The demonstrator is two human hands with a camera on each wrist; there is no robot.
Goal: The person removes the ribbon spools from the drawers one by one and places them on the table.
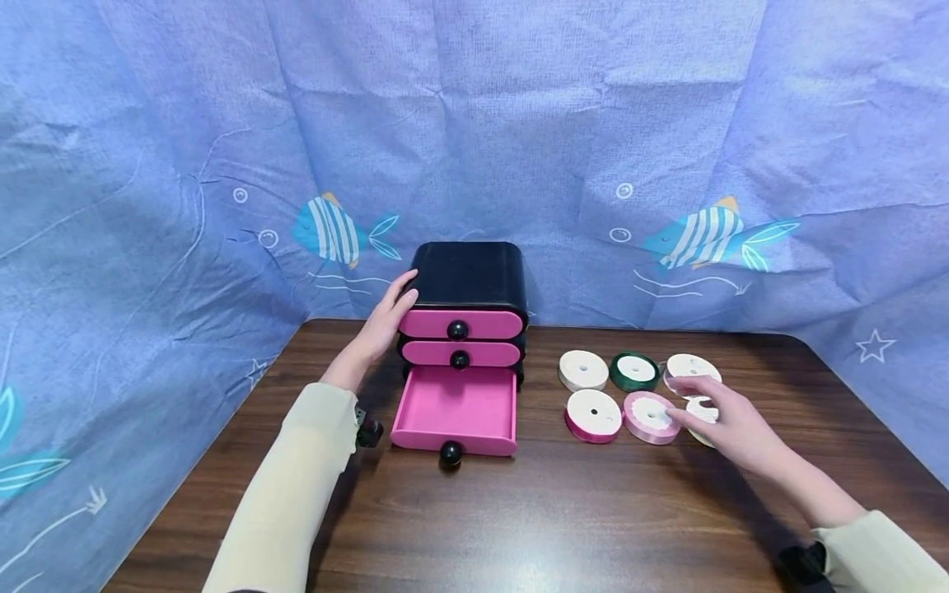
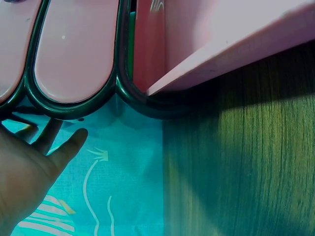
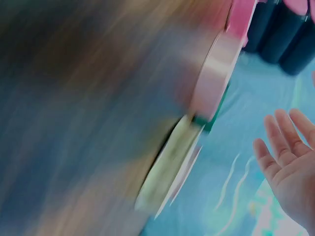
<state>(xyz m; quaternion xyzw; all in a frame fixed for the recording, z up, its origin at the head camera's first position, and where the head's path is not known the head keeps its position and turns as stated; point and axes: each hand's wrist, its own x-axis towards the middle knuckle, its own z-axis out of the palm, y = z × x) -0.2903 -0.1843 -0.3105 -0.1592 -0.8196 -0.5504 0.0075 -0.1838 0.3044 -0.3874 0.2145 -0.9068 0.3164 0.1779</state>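
My left hand (image 1: 380,328) touches the left side of a black cabinet (image 1: 469,272) with pink drawers, its fingers spread. The bottom drawer (image 1: 455,403) is pulled out and holds nothing; the two upper ones are closed. Over the right-hand ribbon spools hovers my right hand (image 1: 734,424), thumb and fingers apart, holding nothing. Beneath it lies a pale yellow spool (image 3: 167,167), partly hidden in the head view. A light pink ribbon spool (image 1: 651,417) lies by the thumb. Beside it are a magenta spool (image 1: 593,414), a white one (image 1: 583,370) and a green one (image 1: 634,372).
Another white-faced spool (image 1: 693,366) lies in the back row at the right. Everything stands on a dark wooden table (image 1: 534,519). A blue curtain (image 1: 474,123) with fish prints hangs right behind the table's back edge.
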